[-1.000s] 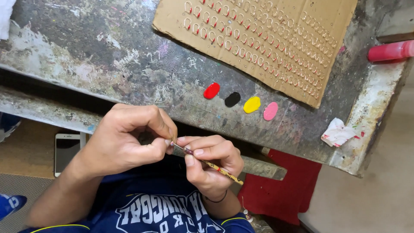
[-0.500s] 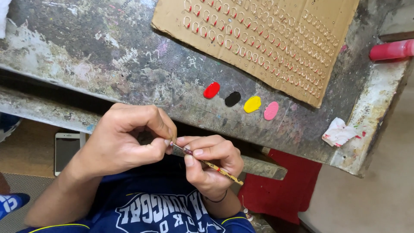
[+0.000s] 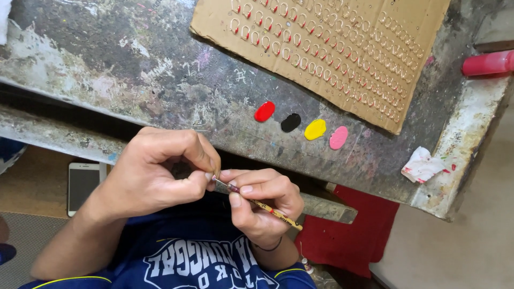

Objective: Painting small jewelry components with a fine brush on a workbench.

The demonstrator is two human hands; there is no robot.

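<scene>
The right hand (image 3: pixel 265 206) is clamped on a thin paintbrush (image 3: pixel 257 202) just below the table (image 3: pixel 134 80) edge. The left hand (image 3: pixel 155 171), at nine o'clock of it, pinches the brush tip between thumb and fingers. At one o'clock, four paint blobs (image 3: pixel 300 124) lie beside a cardboard sheet (image 3: pixel 321 48).

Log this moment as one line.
right hand: grips paintbrush | left hand: pinches brush tip | paint blobs on table

Four paint blobs (image 3: pixel 301 125); one brush (image 3: pixel 262 204); one cardboard sheet (image 3: pixel 428 32); one phone (image 3: pixel 83 184)
</scene>
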